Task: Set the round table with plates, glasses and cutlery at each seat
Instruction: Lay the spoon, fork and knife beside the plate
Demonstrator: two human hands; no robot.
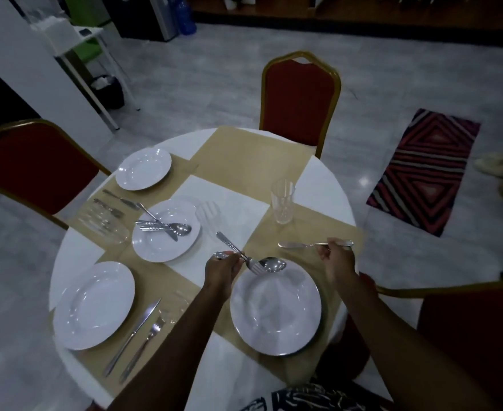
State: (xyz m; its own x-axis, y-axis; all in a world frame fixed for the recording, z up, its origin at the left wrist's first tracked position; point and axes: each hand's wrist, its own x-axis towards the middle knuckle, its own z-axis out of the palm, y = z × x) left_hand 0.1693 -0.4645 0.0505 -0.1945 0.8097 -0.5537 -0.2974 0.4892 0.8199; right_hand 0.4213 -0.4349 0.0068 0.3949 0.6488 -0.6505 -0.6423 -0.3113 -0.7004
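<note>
Four plates (94, 304) are laid; the far seat is bare. A fork (238, 253) and spoon (271, 264) are pinched in the left hand (223, 269), a knife (303, 245) in the right hand (337, 259); placing is judged pending

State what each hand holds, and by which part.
Left hand: fork and spoon, gripped along their handles. Right hand: knife, by its handle.

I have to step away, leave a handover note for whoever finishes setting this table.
Left hand grips a fork and a spoon over the near right plate. Right hand holds a knife just past that plate.
Done: four plates are out; the near left plate has a knife and fork beside it; the far left plate has cutlery near it.
Left: lay the held cutlery, distribute the spare cutlery piled on the middle plate, give the far chair's seat a setting. One upright glass stands out clearly; other glasses are too faint to count.
</note>
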